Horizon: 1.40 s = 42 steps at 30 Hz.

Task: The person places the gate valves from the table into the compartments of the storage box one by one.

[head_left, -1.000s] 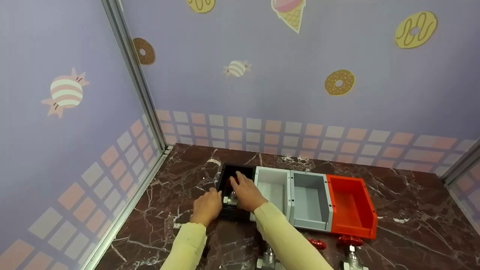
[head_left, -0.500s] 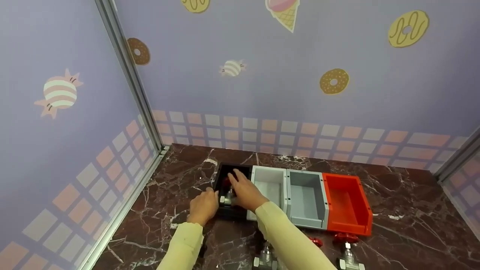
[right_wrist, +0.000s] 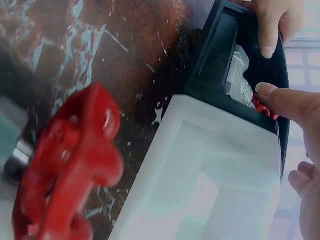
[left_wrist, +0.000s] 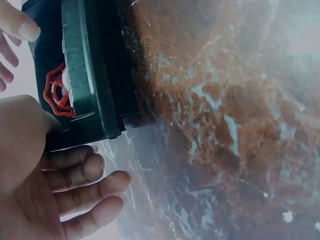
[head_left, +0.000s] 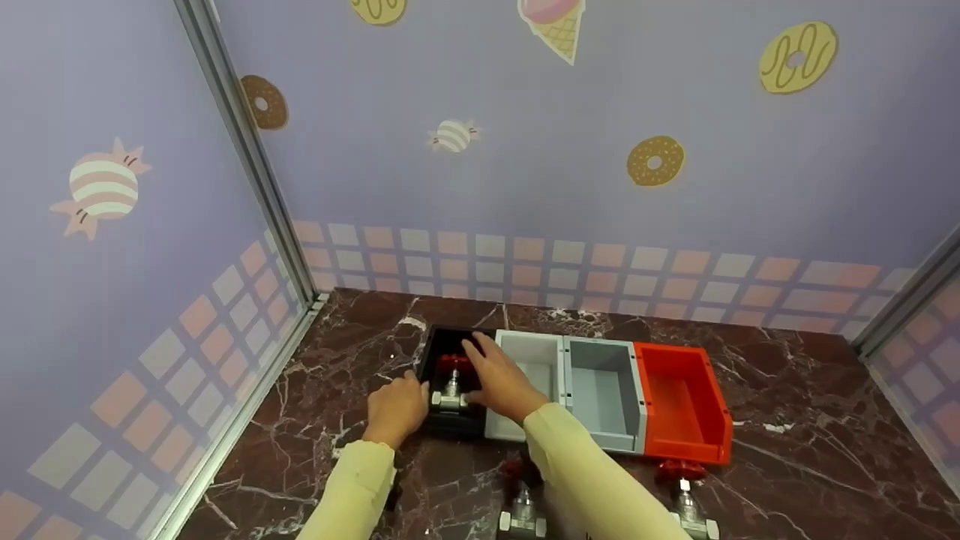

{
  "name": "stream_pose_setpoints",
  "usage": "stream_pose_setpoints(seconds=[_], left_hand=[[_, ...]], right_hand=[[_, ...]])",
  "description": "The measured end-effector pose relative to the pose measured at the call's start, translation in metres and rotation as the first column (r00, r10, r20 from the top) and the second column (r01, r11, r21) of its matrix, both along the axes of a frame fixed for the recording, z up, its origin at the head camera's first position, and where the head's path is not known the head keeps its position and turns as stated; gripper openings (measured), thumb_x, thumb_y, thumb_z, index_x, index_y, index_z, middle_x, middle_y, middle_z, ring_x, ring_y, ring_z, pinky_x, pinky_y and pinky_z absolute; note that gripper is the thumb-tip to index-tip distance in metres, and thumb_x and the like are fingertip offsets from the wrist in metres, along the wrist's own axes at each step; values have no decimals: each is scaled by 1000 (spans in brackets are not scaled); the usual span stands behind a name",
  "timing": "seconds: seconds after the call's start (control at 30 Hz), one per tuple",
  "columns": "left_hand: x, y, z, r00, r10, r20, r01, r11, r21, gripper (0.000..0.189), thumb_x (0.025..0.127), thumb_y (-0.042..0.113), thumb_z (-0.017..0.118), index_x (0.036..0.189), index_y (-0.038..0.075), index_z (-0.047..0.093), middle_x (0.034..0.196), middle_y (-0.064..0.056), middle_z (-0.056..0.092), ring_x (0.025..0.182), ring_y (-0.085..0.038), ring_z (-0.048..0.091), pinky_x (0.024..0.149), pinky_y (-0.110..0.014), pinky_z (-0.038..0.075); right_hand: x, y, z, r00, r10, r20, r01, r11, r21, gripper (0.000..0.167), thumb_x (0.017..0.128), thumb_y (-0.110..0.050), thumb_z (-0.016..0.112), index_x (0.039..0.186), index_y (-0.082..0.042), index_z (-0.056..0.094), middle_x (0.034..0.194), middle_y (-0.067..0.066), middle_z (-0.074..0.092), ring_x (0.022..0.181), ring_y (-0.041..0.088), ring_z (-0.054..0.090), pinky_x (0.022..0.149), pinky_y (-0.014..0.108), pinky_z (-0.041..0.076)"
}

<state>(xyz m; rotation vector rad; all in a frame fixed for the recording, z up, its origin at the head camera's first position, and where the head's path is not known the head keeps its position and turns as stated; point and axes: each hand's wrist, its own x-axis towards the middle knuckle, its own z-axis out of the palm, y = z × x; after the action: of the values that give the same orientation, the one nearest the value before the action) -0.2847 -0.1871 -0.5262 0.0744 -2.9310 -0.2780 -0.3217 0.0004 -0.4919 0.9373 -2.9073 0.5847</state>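
Observation:
A metal valve with a red handwheel [head_left: 450, 394] lies inside the black bin [head_left: 442, 337], handwheel toward the back wall. My left hand [head_left: 396, 409] grips the bin's left wall, thumb inside and fingers outside; in the left wrist view those fingers [left_wrist: 85, 195] curl below the dark wall. My right hand [head_left: 506, 379] is spread over the bin's right side beside the valve, fingers apart and not around it. In the right wrist view its thumb [right_wrist: 285, 100] is close over the red handwheel [right_wrist: 262, 107].
White [head_left: 525, 341], grey [head_left: 600, 349] and red [head_left: 679, 356] bins continue the row rightward. Nearer the front stand another valve [head_left: 523, 514] and one by the red bin [head_left: 686, 502], on the dark marble tabletop [head_left: 300, 450]. Patterned walls [head_left: 480, 187] enclose the back and sides.
My right hand has drawn back to the right from the valve, uncovering its body and red handwheel. My left hand keeps its grip on the bin. The head view has shifted slightly right.

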Motion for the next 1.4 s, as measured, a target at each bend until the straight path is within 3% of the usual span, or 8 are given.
stream_pose_setpoints(seconds=[0.1,0.2,0.37,0.57,0.7,0.97,1.2,1.4], left_hand=[[0,-1,2,1000,-2,-26,2,1000,-17,43,96,35,56,112,-4,58,90,-21,68,72,-39,66,61,-52,51],[0,0,3,988,-24,-151,15,998,-58,44,92,37,61,111,-3,56,92,-20,65,71,-37,65,58,-50,51],[-1,3,5,929,-55,-366,8,992,-128,44,88,36,68,106,-2,56,93,-19,60,76,-35,62,61,-47,51],[-1,9,8,880,-108,-463,36,986,-162,35,86,32,69,94,0,60,72,-15,63,59,-33,62,51,-46,48],[0,14,10,884,-121,-452,57,987,-153,32,87,32,68,90,2,59,60,-14,62,47,-32,59,43,-45,44],[4,25,12,918,-114,-381,77,991,-110,33,90,35,63,95,3,58,61,-14,62,48,-34,59,43,-46,43],[5,35,11,936,-121,-330,90,990,-109,33,92,36,61,97,4,59,63,-12,63,48,-32,59,43,-45,43],[8,44,8,933,-139,-332,114,989,-94,33,93,37,59,96,4,59,62,-12,63,49,-33,60,43,-46,43]], right_hand=[[2,4,0,1000,1,-14,-1,1000,-5,89,79,-26,80,150,-4,30,157,18,25,144,34,31,112,42,35],[3,8,1,1000,-6,-20,5,1000,-18,90,79,-29,80,150,-5,31,157,18,26,144,34,31,112,43,34],[7,14,2,1000,-7,-29,6,999,-35,90,79,-30,80,150,-6,31,157,16,27,143,33,32,111,44,35],[12,21,3,997,9,-78,-10,1000,-22,90,78,-32,80,150,-6,32,155,19,30,142,33,34,111,44,36],[17,24,4,997,9,-79,-11,1000,-19,90,78,-32,80,149,-6,32,155,19,30,142,34,34,110,45,37],[31,28,9,999,-19,42,23,994,-107,93,78,-34,80,152,-10,28,158,14,25,141,35,35,108,48,38],[41,33,12,999,-8,44,13,992,-122,94,78,-34,80,152,-10,27,157,14,26,141,35,35,108,47,39],[50,40,10,1000,-4,17,7,987,-159,94,77,-33,81,151,-8,29,155,16,30,140,36,37,108,48,38]])
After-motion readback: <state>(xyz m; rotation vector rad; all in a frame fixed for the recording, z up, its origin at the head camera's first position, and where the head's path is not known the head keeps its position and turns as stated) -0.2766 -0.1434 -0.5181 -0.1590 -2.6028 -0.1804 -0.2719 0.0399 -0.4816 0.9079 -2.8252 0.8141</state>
